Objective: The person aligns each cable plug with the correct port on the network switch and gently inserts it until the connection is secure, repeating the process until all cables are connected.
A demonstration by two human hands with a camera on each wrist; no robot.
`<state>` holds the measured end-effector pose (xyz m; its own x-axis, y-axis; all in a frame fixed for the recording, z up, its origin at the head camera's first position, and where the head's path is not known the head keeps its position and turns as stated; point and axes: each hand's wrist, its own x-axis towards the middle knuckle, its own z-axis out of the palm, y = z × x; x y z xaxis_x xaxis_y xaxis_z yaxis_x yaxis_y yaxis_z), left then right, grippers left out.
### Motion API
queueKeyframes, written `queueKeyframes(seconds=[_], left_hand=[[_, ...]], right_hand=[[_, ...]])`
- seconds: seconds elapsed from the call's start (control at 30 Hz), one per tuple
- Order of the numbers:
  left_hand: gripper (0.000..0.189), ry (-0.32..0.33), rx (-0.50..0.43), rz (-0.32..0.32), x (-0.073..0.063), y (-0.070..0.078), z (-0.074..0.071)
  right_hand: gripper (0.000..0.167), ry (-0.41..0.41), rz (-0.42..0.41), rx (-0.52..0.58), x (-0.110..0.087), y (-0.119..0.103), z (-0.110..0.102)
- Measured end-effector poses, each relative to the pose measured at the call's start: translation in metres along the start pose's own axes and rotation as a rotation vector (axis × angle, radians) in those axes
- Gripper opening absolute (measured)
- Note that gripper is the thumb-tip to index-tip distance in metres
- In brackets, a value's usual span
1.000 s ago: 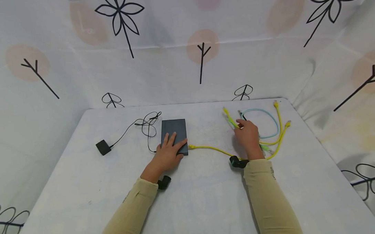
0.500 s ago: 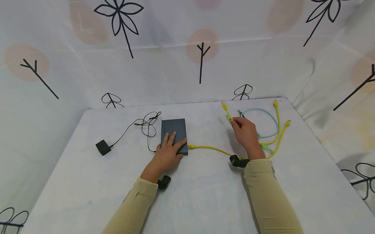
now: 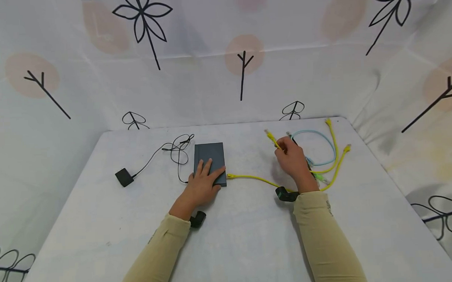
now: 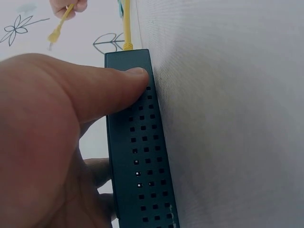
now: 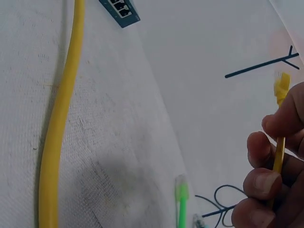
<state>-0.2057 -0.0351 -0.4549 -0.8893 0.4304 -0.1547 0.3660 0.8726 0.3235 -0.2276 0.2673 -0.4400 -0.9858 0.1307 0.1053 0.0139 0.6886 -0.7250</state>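
1. We place the left hand [image 3: 199, 189] on the box [image 3: 209, 152]: its fingers are straight and spread over the top, and its thumb rests along the side with small square holes.
2. We keep the right hand [image 3: 293, 159] closed, fingers curled, pinching the held yellow cable [image 3: 271, 138] behind its plug; the plug projects past the fingertips toward the far side.
3. We locate the box flat on the white table [image 3: 233, 248], left of the right hand and well apart from it.
4. We see the connected yellow cable [image 3: 251, 178] meet the box's right side and run toward the right wrist, which hides part of its route.
5. We find the black adapter [image 3: 124, 177] to the left; its thin black cord [image 3: 147, 165] tangles, then reaches the box's left side.
6. We note the light blue cable [image 3: 311, 131] curving beyond the right hand, a green plug [image 3: 320, 178] beside that wrist, and two yellow plugs [image 3: 347, 148] farther right.
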Motion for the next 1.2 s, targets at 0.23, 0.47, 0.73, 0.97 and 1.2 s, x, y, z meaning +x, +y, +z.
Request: queueKeyframes(seconds=[0.23, 0.47, 0.73, 0.97, 1.2], left_hand=[[0.057, 0.002, 0.009, 0.004, 0.0, 0.001, 0.0], [0.058, 0.003, 0.017, 0.006, 0.001, -0.001, 0.002], [0.058, -0.007, 0.008, -0.003, 0.001, 0.0, 0.001], [0.058, -0.014, 0.01, -0.011, 0.0, 0.002, -0.001], [0.058, -0.017, 0.019, -0.016, 0.001, 0.002, 0.0]], right_hand=[[0.039, -0.004, -0.08, -0.063, -0.002, -0.002, 0.005], [0.033, -0.047, -0.115, -0.089, -0.002, -0.004, 0.01], [0.027, -0.065, -0.156, -0.085, -0.002, -0.004, 0.014], [0.028, -0.117, -0.14, -0.066, -0.004, -0.005, 0.016], [0.026, -0.181, -0.131, -0.106, -0.004, -0.009, 0.022]])
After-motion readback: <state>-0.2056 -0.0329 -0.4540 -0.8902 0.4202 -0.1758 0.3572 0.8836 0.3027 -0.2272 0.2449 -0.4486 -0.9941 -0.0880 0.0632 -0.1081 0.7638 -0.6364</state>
